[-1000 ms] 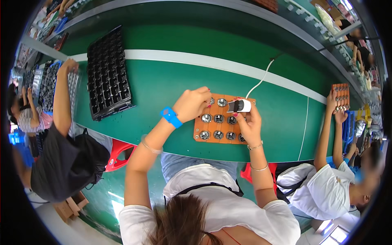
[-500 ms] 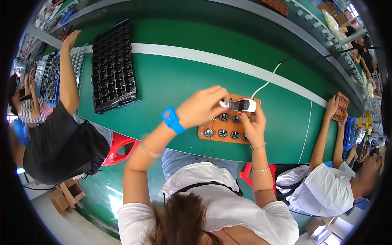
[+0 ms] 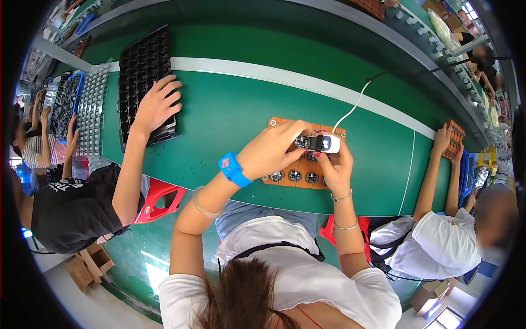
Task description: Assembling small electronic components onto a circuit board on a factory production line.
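Over an orange fixture board, my left hand, with a blue wristband, pinches a small round part with a dark, shiny face. My right hand grips a white handheld device with a black band round it. The round part is right against the device's left end; whether it is fixed to it I cannot tell. A white cable runs from behind the device toward the back of the table. More round parts sit in the board's front row; my hands hide much of the back row.
At the left, a co-worker's hand rests on a black moulded tray. A clear tray lies farther left. On the right, another person holds an orange board. A white strip crosses the green table.
My hands have brought the round part and device level and slightly lower, the part's dark face now showing. The left co-worker's hand has come down onto the black tray.
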The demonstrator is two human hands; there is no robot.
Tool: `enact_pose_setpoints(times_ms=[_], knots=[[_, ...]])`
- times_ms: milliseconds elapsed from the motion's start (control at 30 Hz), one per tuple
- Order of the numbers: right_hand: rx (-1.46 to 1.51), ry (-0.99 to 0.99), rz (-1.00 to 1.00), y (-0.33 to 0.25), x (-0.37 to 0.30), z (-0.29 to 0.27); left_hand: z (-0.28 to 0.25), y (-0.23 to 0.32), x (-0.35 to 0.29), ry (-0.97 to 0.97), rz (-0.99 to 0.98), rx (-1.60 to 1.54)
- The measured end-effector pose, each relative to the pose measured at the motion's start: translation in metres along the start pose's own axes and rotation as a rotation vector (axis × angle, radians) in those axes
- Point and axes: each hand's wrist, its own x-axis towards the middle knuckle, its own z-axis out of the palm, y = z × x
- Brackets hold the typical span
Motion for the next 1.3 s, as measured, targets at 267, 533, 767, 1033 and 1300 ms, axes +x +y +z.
enact_pose_setpoints(times_ms=[267,533,767,1033,1300], knots=[[0.057,0.149,-0.101,0.004,-0.002,-0.009,0.009,-0.036,0.003,0.041,-0.051,0.403],[0.013,0.059,0.004,0.008,-0.001,-0.023,0.027,-0.047,0.017,0.022,0.086,0.432],[0.025,0.060,0.009,0.020,0.002,-0.021,0.036,-0.056,0.013,0.116,0.223,0.485],[0.034,0.109,-0.010,0.024,0.005,-0.014,0.029,-0.051,0.021,-0.018,0.110,0.474],[0.103,0.141,-0.027,0.037,0.008,-0.021,0.025,-0.050,0.029,-0.097,0.064,0.499]])
